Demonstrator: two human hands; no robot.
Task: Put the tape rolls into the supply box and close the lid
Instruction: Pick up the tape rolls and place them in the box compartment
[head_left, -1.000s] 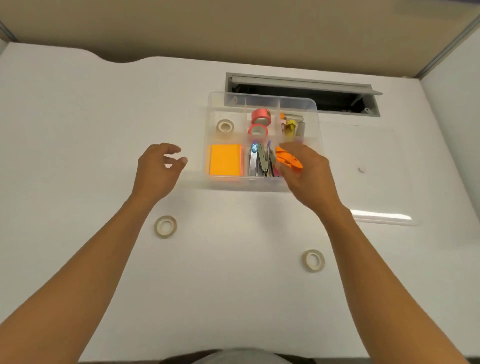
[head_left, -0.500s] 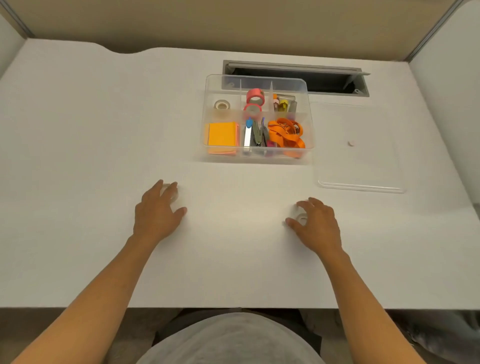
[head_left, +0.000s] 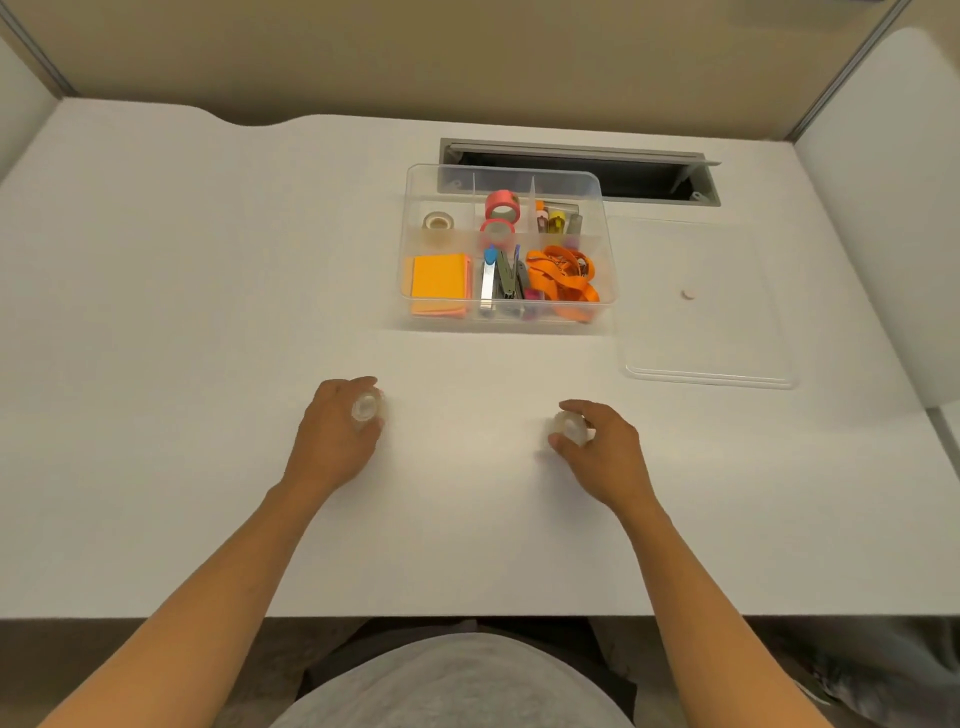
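Note:
A clear supply box (head_left: 607, 244) stands open on the white desk, with a beige tape roll (head_left: 437, 222) and two pink tape rolls (head_left: 502, 203) in its back compartments. Its clear lid (head_left: 727, 332) lies flat to the right of the box. In front of the box, my left hand (head_left: 332, 441) grips a pale tape roll (head_left: 365, 407) between its fingertips. My right hand (head_left: 602, 447) grips a second pale tape roll (head_left: 568, 427) the same way. Both rolls are tipped up, just above the desk.
The box also holds orange sticky notes (head_left: 441, 278), a stapler (head_left: 506, 278) and orange scissors (head_left: 563, 273). A grey cable slot (head_left: 649, 174) is set into the desk behind the box. Partition walls stand at the back and at both sides.
Both hands came back from the box to the desk in front, closed on the two loose tape rolls and lifted them slightly. The camera tilted back.

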